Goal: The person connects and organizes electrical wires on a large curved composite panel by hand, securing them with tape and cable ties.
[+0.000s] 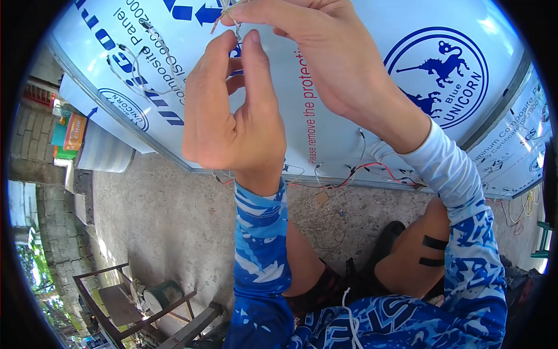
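My right hand is closed at the top of the view, its fingertips pinching thin wires. Some of the wires are pale, and one end looks reddish or coppery. Just below, my left hand has its thumb and index fingertip apart, with a pale wire end hanging between them close to the index finger. The other left fingers are curled and partly hidden. Both hands are above a large white panel printed with blue and red lettering and unicorn logos.
Thin wires with small dark parts lie on the panel's left. Red and black wiring runs along its near edge. A metal frame stands on the concrete floor at lower left. Coloured boxes are at far left; my bent legs are below.
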